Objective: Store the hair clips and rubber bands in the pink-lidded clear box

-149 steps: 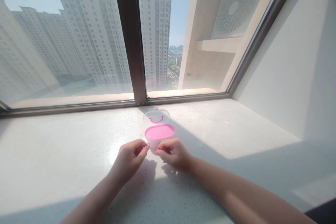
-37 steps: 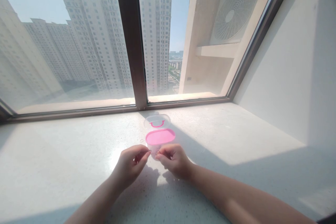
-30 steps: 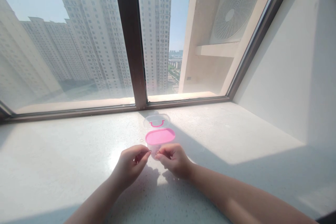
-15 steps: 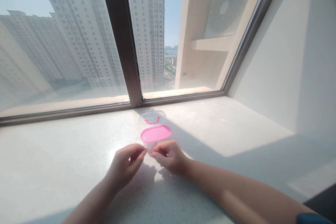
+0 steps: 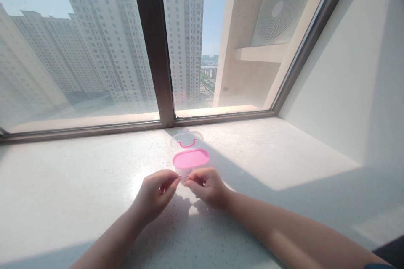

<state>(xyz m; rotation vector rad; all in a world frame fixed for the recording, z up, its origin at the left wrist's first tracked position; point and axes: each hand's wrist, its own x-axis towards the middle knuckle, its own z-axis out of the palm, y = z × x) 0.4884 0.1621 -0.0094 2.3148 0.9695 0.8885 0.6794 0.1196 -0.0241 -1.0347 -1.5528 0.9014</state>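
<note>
Left hand and right hand meet just below the centre of the head view, each pinching something tiny between thumb and fingertips. The left grasps a thin curved piece, largely covered by the fingers; the right grasps a small ring. A fingertip pinch probably suits things so slight, since a fuller grip would hide them. The two pieces point toward each other across a narrow gap, likely so that both ends can be watched together; whether either loop has a break is too small to tell.

Just beyond the fingers, at the middle of the frame, sits a pink-topped container, with a clear lid bearing a pink handle just behind it. Both seem placed within easy reach without crowding the fingers. A loose ring lies left of the container on the sunlit windowsill, where the pale surface helps it show, though only faintly.
</note>
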